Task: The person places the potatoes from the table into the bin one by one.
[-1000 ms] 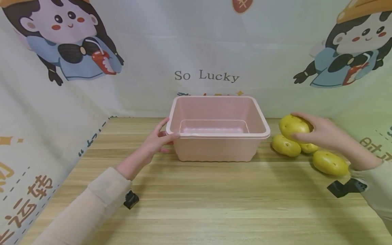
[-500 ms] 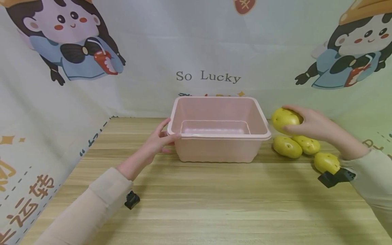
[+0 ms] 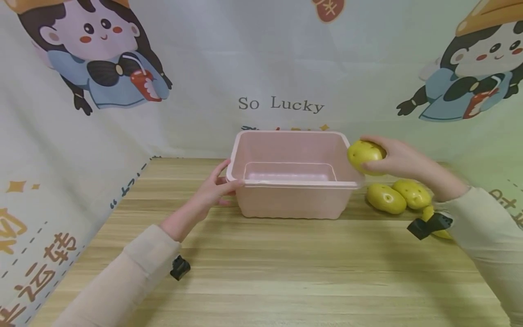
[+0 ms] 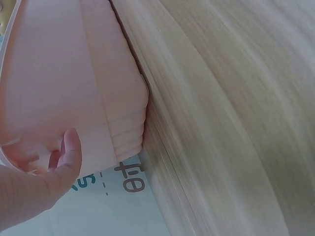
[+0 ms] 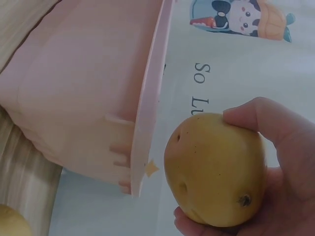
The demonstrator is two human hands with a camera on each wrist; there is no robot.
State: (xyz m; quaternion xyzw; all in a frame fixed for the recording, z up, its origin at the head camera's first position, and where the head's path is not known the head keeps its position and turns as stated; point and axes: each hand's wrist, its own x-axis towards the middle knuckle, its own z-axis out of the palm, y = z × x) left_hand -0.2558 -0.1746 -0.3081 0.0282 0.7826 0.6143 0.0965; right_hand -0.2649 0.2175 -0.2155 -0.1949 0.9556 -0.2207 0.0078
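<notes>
My right hand [image 3: 392, 156] holds a yellow potato [image 3: 365, 156] at the right rim of the pink plastic bin [image 3: 294, 200]. In the right wrist view, thumb and fingers wrap the potato [image 5: 214, 169], raised beside the bin's wall [image 5: 83, 93]. My left hand [image 3: 212, 188] grips the bin's front left corner, thumb on the rim and the other fingers along the side. The left wrist view shows that hand [image 4: 47, 182] curled at the bin's outer wall [image 4: 54, 73]. Inside, the bin's visible floor is bare.
On the wooden table [image 3: 269, 263], right of the bin, lie two potatoes [image 3: 386, 198] side by side. Another potato [image 3: 442, 234] is partly hidden behind the right wrist's black camera [image 3: 429, 225]. A printed cloth [image 3: 204, 68] hangs behind the bin and at both sides.
My right hand has carried the potato left and slightly up, from over the other potatoes to the bin's right rim. My left hand has stayed on the bin's corner.
</notes>
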